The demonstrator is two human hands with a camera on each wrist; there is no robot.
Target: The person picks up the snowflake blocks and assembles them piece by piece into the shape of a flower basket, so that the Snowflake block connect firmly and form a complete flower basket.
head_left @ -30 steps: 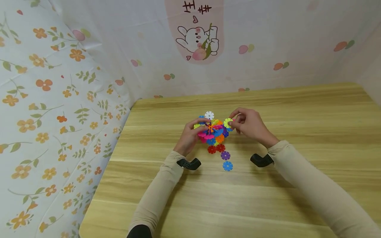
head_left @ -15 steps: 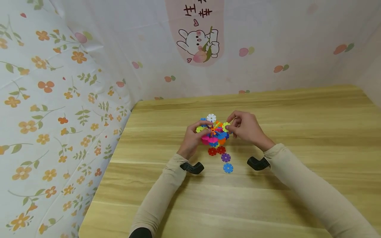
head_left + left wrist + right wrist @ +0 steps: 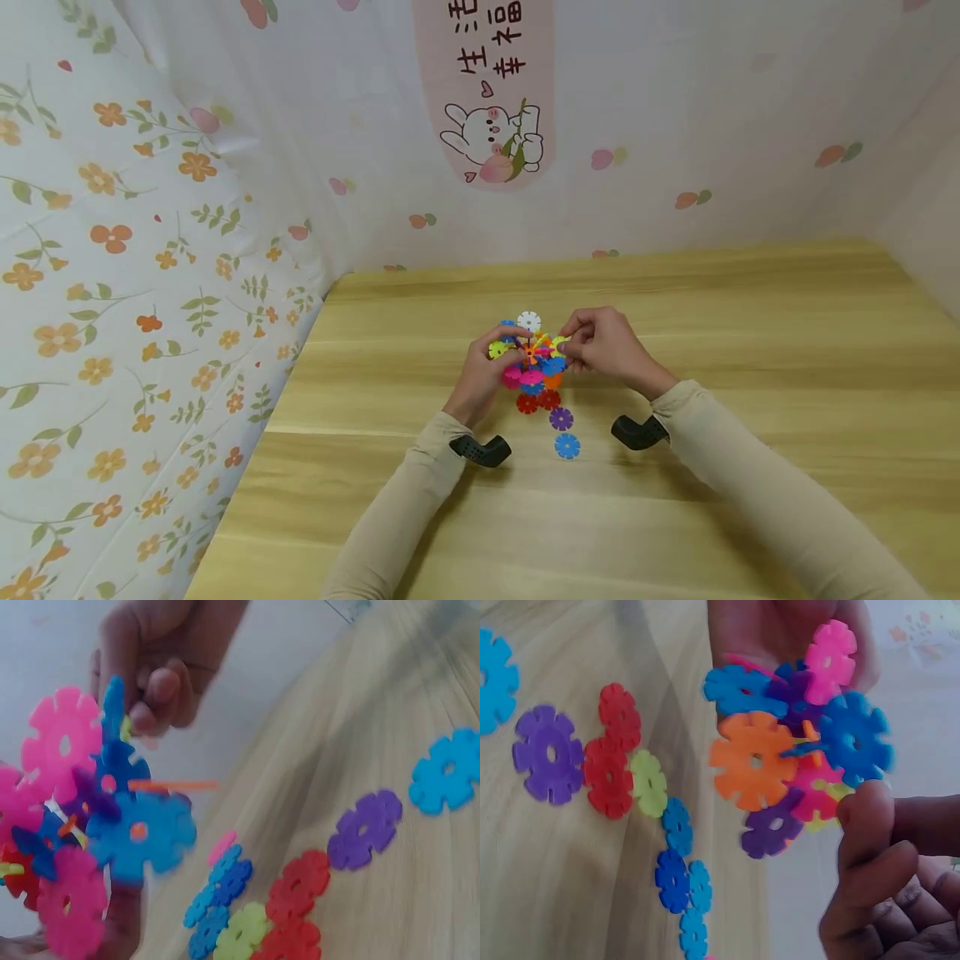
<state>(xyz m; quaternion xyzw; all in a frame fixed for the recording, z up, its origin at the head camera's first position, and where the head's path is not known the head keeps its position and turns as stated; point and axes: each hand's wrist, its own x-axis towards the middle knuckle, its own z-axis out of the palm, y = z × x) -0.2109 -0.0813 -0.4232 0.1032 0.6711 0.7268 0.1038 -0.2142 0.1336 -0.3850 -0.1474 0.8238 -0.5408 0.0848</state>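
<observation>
A ball-like cluster of interlocking flower-shaped plastic discs, in pink, blue, orange, purple and yellow, is held above the table. My left hand grips it from the left, thumb and fingers around its side. At its right side, my right hand pinches a yellow disc against or very close to the cluster; whether the slots engage is hidden. The right wrist view shows an orange disc and a blue disc on the cluster, close to the right fingertips.
Loose discs lie on the wooden table beneath and in front of the cluster: red, purple, light blue, yellow-green and several blues. A printed cloth hangs behind the table, a floral one at left.
My right hand has moved left, bringing the yellow disc from beside the cluster up to it. The left hand still holds the cluster. The head view has tilted upward slightly.
</observation>
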